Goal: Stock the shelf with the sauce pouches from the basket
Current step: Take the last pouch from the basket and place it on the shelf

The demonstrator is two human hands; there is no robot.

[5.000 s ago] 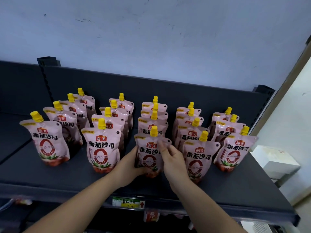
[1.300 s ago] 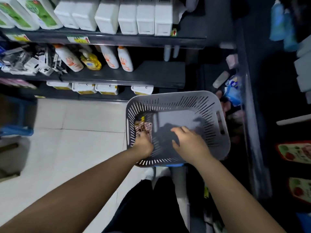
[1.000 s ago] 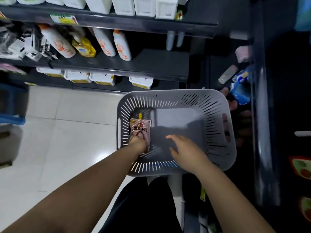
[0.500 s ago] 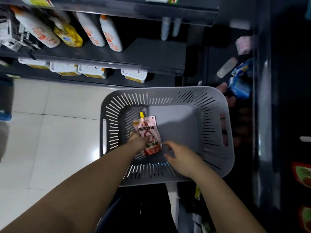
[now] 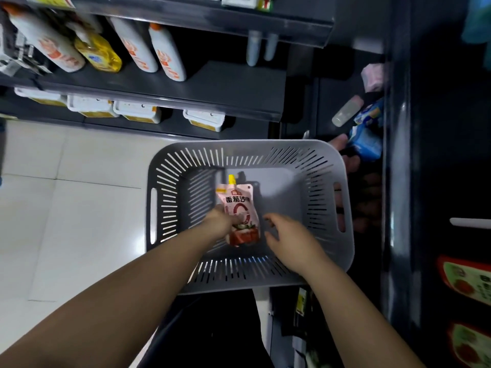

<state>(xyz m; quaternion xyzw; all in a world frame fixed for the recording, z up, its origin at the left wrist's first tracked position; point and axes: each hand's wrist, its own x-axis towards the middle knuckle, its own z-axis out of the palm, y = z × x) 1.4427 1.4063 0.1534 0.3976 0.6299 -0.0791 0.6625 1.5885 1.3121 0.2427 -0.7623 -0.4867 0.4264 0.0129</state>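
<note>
A grey slotted basket (image 5: 342, 251) sits low in front of me, its floor otherwise bare. One pink sauce pouch (image 5: 239, 205) with a yellow cap and a red base is lifted inside it, cap pointing away from me. My left hand (image 5: 219, 221) grips the pouch by its lower left side. Just right of the pouch, my right hand (image 5: 289, 237) hovers with fingers spread and holds nothing. The shelf with the stocked pouches is out of view.
Dark shelves at the upper left carry white and yellow bottles (image 5: 167, 51) and white tubs (image 5: 136, 112). A dark shelf upright (image 5: 398, 181) runs down the right, with blue packs (image 5: 368, 139) beside the basket. White floor tiles (image 5: 66, 208) lie to the left.
I turned from the shelf down to the basket. My left hand took hold of the pouch at the basket's left wall and lifted it toward the middle; my right hand stayed open beside it.
</note>
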